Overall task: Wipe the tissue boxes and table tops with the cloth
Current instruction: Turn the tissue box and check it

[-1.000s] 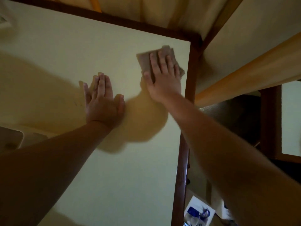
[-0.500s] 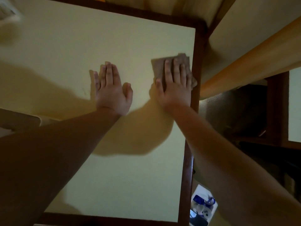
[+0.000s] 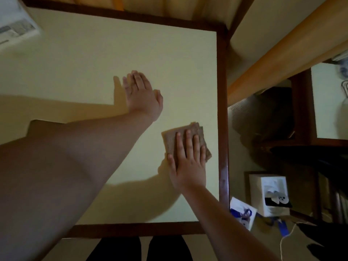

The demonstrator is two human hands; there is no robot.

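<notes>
Brown cloth (image 3: pixel 185 142) is pressed flat on the table top (image 3: pixel 75 63) near its right edge by the right hand (image 3: pixel 188 162), fingers extended. Left hand (image 3: pixel 143 97) is laid flat, released, empty. White tissue box (image 3: pixel 268 194) is seen on the floor, tissue sticking out.

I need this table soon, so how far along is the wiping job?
Mid-job. The right hand presses the cloth flat on the table top near its right edge, while the left hand braces on the surface. Which parts are already wiped cannot be told. A box on the floor to the right is not being touched.
</notes>
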